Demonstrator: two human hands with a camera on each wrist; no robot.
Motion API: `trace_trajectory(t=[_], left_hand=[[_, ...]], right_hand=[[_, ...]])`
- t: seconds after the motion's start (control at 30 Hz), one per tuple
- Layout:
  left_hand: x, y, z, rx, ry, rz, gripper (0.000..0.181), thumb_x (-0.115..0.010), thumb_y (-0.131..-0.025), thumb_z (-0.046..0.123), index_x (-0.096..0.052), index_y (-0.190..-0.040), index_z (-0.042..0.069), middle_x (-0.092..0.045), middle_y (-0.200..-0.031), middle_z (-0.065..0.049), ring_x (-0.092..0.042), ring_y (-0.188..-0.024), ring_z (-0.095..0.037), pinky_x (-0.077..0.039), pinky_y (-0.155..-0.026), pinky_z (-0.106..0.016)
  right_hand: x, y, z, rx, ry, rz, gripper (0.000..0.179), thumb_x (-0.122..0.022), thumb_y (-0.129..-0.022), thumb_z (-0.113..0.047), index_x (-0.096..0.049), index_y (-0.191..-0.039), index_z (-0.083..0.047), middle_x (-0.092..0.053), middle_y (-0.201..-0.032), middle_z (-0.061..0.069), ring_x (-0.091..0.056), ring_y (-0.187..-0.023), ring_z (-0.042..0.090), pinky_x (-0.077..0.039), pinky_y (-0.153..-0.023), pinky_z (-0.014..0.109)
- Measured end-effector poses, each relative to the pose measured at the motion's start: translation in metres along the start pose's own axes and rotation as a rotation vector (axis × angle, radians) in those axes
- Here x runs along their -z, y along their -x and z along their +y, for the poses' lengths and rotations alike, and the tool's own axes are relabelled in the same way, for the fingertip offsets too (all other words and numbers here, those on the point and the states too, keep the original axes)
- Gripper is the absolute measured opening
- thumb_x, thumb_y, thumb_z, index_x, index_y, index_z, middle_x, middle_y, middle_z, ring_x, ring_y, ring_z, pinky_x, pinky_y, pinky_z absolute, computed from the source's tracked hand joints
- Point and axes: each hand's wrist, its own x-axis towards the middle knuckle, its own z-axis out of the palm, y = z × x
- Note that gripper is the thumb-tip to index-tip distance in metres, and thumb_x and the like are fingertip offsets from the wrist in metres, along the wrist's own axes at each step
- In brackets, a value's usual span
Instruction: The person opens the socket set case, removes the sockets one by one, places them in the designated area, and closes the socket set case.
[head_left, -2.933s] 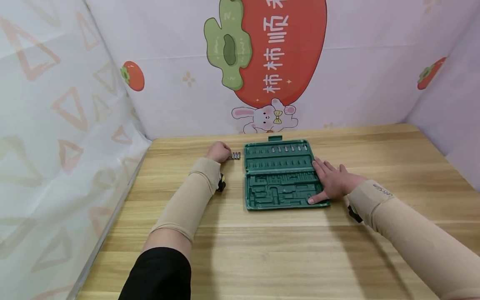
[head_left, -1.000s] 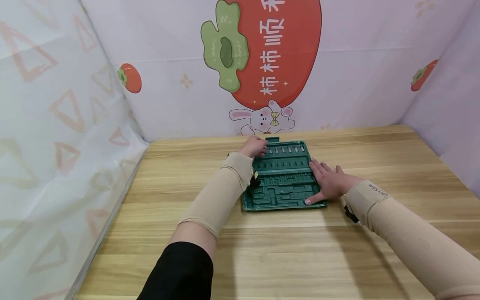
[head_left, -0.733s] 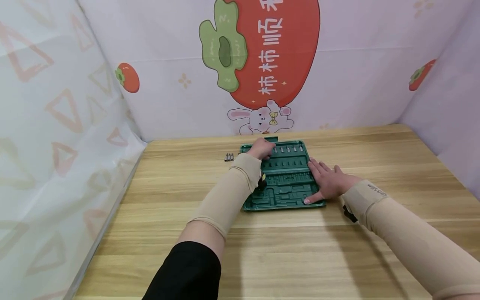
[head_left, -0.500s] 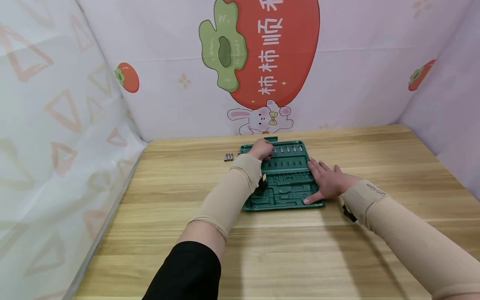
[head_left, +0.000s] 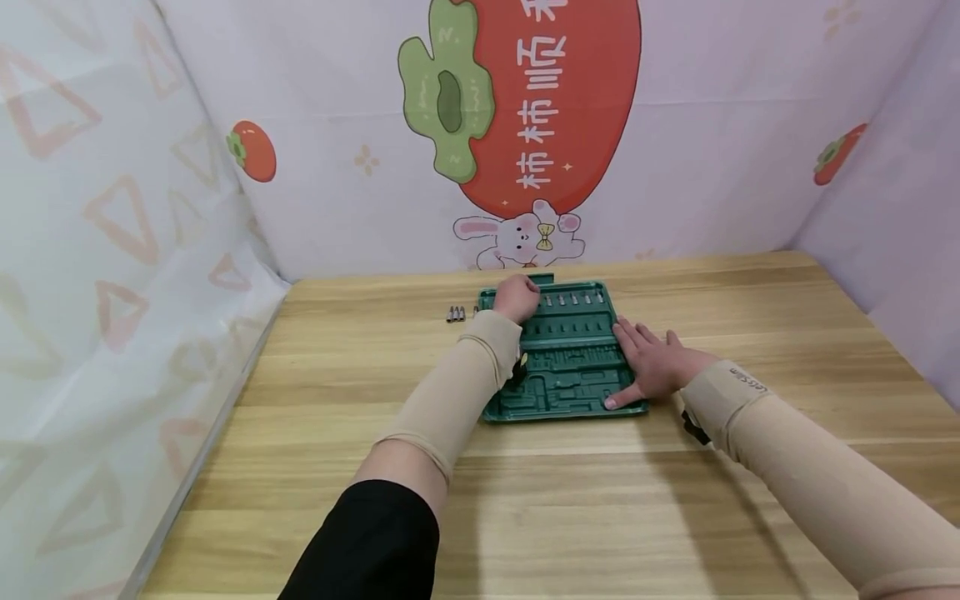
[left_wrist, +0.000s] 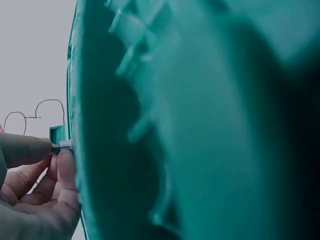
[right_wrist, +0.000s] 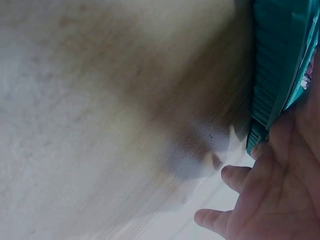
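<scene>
A green plastic tool case (head_left: 570, 383) lies unfolded on the wooden table, with moulded slots in both halves. My left hand (head_left: 517, 298) is over the far-left part of the case. In the left wrist view its thumb and finger pinch a small silver socket (left_wrist: 65, 145) at the case's rim. Several similar sockets (head_left: 574, 299) sit in the far row of slots, right of that hand. My right hand (head_left: 652, 367) rests spread on the case's right edge, thumb on the near corner. The slots beneath my left hand are hidden.
A few loose sockets (head_left: 455, 314) lie on the table left of the case; another is partly hidden by the left wrist. A patterned cloth (head_left: 337, 192) hangs behind the table, and more cloth (head_left: 150, 333) runs along its left side.
From the loose sockets on the left, my left hand has moved right over the case's far row with a socket. Lately it has shifted only slightly. The right hand stays on the case edge.
</scene>
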Motion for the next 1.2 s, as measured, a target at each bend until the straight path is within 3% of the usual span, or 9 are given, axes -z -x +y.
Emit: trace_trajectory(t=[0.1, 0.23, 0.33, 0.43, 0.5, 0.67, 0.9, 1.1, 1.2], left_hand=[[0.0, 0.0, 0.002, -0.006, 0.048, 0.048, 0.023, -0.054, -0.108, 0.013, -0.073, -0.118, 0.005, -0.07, -0.119, -0.01, -0.063, -0.093, -0.022, -0.051, -0.077, -0.034], [0.003, 0.002, 0.008, -0.043, 0.192, 0.114, 0.022, -0.053, -0.109, 0.014, -0.071, -0.116, 0.002, -0.068, -0.11, -0.01, -0.06, -0.089, -0.023, -0.046, -0.072, -0.033], [0.009, 0.006, 0.011, -0.048, 0.405, 0.098, 0.022, -0.051, -0.11, 0.012, -0.066, -0.118, -0.001, -0.064, -0.109, -0.01, -0.064, -0.096, -0.027, -0.053, -0.078, -0.036], [0.015, 0.009, 0.01, 0.004, 0.628, 0.069, 0.021, -0.048, -0.11, 0.008, -0.06, -0.123, -0.005, -0.059, -0.108, -0.012, -0.066, -0.1, -0.032, -0.057, -0.089, -0.044], [0.019, 0.01, 0.006, 0.042, 0.713, 0.069, 0.023, -0.049, -0.11, 0.005, -0.057, -0.127, -0.006, -0.058, -0.107, -0.013, -0.066, -0.1, -0.033, -0.057, -0.092, -0.047], [0.027, 0.011, -0.008, 0.086, 0.686, 0.08, 0.029, -0.054, -0.107, 0.005, -0.056, -0.134, -0.007, -0.058, -0.108, -0.013, -0.066, -0.1, -0.029, -0.057, -0.092, -0.043], [0.042, 0.016, -0.027, 0.098, 0.679, 0.023, 0.031, -0.052, -0.109, 0.007, -0.057, -0.136, -0.008, -0.059, -0.127, -0.022, -0.066, -0.105, -0.027, -0.057, -0.088, -0.035], [0.061, 0.019, -0.045, 0.159, 0.816, 0.022, 0.034, -0.05, -0.109, 0.003, -0.057, -0.14, -0.008, -0.058, -0.136, -0.026, -0.063, -0.089, -0.018, -0.054, -0.075, -0.024], [0.069, 0.018, -0.052, 0.2, 0.878, 0.002, 0.035, -0.051, -0.108, 0.002, -0.056, -0.142, -0.007, -0.059, -0.135, -0.026, -0.063, -0.088, -0.018, -0.054, -0.076, -0.023]], right_hand=[[0.001, 0.002, 0.001, 0.0, -0.005, 0.002, 0.135, -0.07, -0.08, -0.078, -0.007, -0.159, 0.013, -0.003, -0.166, 0.032, -0.012, -0.149, 0.055, -0.012, -0.109, 0.08], [0.003, 0.003, 0.001, 0.007, -0.003, 0.005, 0.135, -0.069, -0.08, -0.078, -0.007, -0.159, 0.013, -0.003, -0.166, 0.032, -0.013, -0.149, 0.055, -0.013, -0.109, 0.08], [0.003, 0.002, -0.001, 0.009, 0.007, 0.008, 0.136, -0.068, -0.08, -0.079, -0.007, -0.159, 0.013, -0.003, -0.167, 0.032, -0.013, -0.149, 0.055, -0.013, -0.109, 0.08], [0.003, 0.001, -0.002, 0.009, 0.007, 0.011, 0.136, -0.069, -0.079, -0.079, -0.008, -0.159, 0.013, -0.003, -0.166, 0.032, -0.014, -0.149, 0.055, -0.014, -0.109, 0.081], [0.002, 0.001, -0.002, 0.011, 0.005, 0.012, 0.136, -0.069, -0.079, -0.079, -0.008, -0.159, 0.013, -0.004, -0.166, 0.033, -0.014, -0.149, 0.056, -0.014, -0.108, 0.081], [-0.001, 0.003, 0.0, 0.013, 0.01, 0.015, 0.135, -0.067, -0.08, -0.08, -0.009, -0.159, 0.013, -0.004, -0.166, 0.033, -0.014, -0.149, 0.056, -0.014, -0.109, 0.08], [0.0, 0.009, 0.008, 0.021, 0.027, 0.03, 0.135, -0.071, -0.079, -0.077, -0.012, -0.158, 0.015, -0.008, -0.164, 0.036, -0.014, -0.148, 0.057, -0.013, -0.107, 0.082], [-0.002, 0.007, 0.006, 0.048, 0.032, 0.045, 0.134, -0.069, -0.081, -0.078, -0.011, -0.157, 0.016, -0.009, -0.164, 0.037, -0.015, -0.148, 0.057, -0.014, -0.107, 0.082], [-0.002, 0.005, 0.007, 0.054, 0.042, 0.047, 0.134, -0.068, -0.081, -0.078, -0.01, -0.157, 0.016, -0.008, -0.164, 0.036, -0.015, -0.148, 0.057, -0.014, -0.107, 0.082]])
